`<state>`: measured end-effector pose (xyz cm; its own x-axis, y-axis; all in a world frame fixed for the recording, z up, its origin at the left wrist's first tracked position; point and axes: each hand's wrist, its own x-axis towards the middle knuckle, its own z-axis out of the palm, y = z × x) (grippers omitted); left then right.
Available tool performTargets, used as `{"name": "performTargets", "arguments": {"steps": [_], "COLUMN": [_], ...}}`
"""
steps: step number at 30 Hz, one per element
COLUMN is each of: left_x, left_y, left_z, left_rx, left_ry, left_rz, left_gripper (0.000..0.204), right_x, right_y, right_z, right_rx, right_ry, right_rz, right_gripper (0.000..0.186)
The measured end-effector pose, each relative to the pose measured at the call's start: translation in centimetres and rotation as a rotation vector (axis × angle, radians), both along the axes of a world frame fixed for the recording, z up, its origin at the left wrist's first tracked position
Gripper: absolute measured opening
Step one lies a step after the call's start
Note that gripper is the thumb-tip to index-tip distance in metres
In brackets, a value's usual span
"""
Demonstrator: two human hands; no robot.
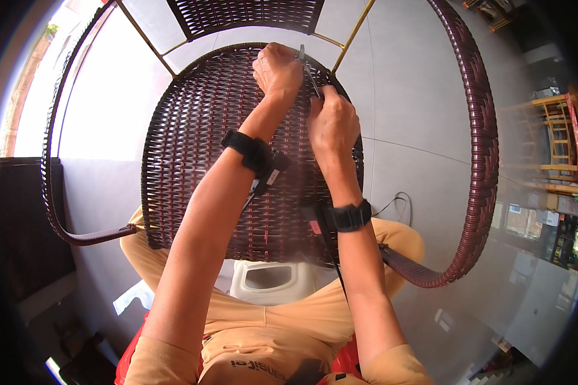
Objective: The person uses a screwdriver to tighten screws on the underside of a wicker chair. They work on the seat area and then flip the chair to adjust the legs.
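Note:
A dark brown wicker chair with a woven seat (199, 154) stands right in front of me. At the seat's far rim, my left hand (277, 70) is closed, its fingers curled against the weave; what they pinch is too small to make out. Just right of it and slightly nearer, my right hand (335, 122) is closed around a slender metal tool (311, 78). The tool points away from me, its tip beside my left fingers. Its exact kind does not show, and its near end is hidden in my right hand.
Braided armrests curve around both sides, the right armrest (481, 128) and the left armrest (52, 141). A woven backrest (247, 14) and gold-coloured metal bars (353, 35) lie beyond the seat. A whitish plastic stool (241, 282) shows between my legs. Wooden frames (555, 128) stand far right.

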<state>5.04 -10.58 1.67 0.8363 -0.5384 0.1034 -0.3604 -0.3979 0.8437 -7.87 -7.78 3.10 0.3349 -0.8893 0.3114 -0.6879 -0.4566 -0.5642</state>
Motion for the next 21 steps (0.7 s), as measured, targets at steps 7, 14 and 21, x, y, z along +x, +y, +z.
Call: {"name": "performTargets", "arguments": {"steps": [7,14,21], "left_x": [0.6,1.8,1.8], "left_y": [0.5,7.0,26.9], "left_z": [-0.8,3.1,6.3], "left_rx": [-0.050,-0.155,0.032], "left_ry": [-0.156,0.111,0.376], "left_rz": [-0.064,-0.268,-0.540], "left_gripper": [0.029,0.049,0.051], "right_x": [-6.1,-15.0,-23.7], "right_y": [7.2,14.5,12.9], "right_z": [5.2,10.6,14.7], "right_rx": [0.270,0.427,0.044], "right_ry": [-0.063,-0.454,-0.499], "right_rz": [0.131,0.171,-0.208], "right_gripper": [0.013,0.026,0.014]}}
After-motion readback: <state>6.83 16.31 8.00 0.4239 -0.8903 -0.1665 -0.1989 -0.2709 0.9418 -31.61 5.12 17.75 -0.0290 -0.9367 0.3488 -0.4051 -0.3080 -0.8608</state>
